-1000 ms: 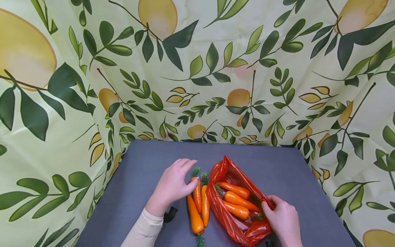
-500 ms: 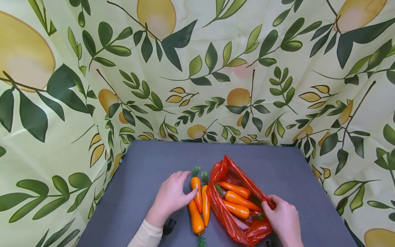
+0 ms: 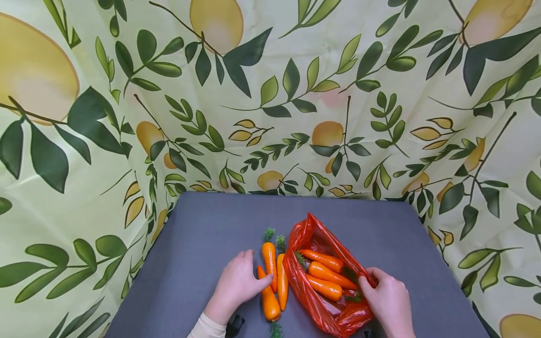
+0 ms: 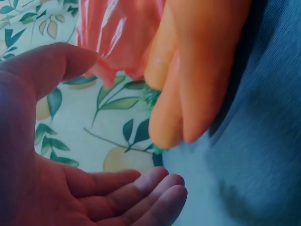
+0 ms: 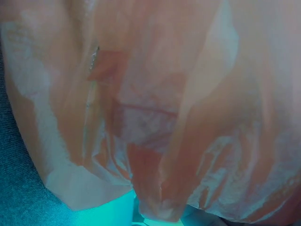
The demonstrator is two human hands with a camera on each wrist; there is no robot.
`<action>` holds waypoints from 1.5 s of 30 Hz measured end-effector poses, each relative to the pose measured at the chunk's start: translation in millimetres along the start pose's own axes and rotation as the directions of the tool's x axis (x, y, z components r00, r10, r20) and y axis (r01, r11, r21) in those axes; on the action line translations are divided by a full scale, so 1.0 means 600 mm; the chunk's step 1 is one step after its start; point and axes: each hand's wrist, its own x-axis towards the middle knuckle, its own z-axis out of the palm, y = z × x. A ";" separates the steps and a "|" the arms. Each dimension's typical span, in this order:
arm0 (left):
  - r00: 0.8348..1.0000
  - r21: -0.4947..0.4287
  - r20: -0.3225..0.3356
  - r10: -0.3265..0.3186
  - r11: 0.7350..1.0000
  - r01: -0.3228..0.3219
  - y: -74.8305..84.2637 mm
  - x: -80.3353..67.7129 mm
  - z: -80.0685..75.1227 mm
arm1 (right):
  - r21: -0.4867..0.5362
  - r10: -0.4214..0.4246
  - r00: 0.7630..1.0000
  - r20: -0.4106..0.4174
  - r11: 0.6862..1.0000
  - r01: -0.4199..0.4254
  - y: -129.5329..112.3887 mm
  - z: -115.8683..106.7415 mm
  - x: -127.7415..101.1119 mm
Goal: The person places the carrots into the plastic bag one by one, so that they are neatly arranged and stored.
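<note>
My right hand (image 3: pixel 386 300) pinches the rim of a shiny red plastic bag (image 3: pixel 301 295), holding its mouth wide. Three carrots (image 3: pixel 331 275) with green tops lie inside it. Left of the bag, three more carrots lie close together on the table: one upper left (image 3: pixel 269 263), one beside the bag (image 3: pixel 282 281) and one lower, nearer carrot (image 3: pixel 270 303). My left hand (image 3: pixel 237 282) hovers at their left side, thumb and fingers spread apart. In the left wrist view there is a gap between the fingers and the carrots (image 4: pixel 202 70). Red film (image 5: pixel 211 94) fills most of the right wrist view.
A dark grey table (image 3: pixel 211 220) carries everything. Patterned cloth (image 3: pixel 291 141) with leaves and fruit rises behind it and along both sides. A small black object (image 3: pixel 234 324) shows beside the left wrist.
My left hand has drawn down towards the body, from beside the carrots' upper ends to beside the lower carrot. The right hand and the bag stay in place.
</note>
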 end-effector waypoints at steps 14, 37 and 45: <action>0.994 -0.108 0.079 -0.071 0.991 0.079 0.000 -0.012 0.038 | -0.002 -0.008 1.000 -0.010 1.000 0.008 0.001 -0.002 -0.001; 0.996 -0.097 0.072 -0.057 0.993 0.064 -0.010 -0.017 0.048 | -0.002 -0.003 1.000 -0.018 1.000 0.003 0.001 -0.002 -0.002; 0.996 -0.087 0.061 -0.060 0.994 0.065 -0.023 -0.013 0.046 | 0.007 0.009 1.000 -0.005 1.000 -0.009 0.000 -0.001 -0.001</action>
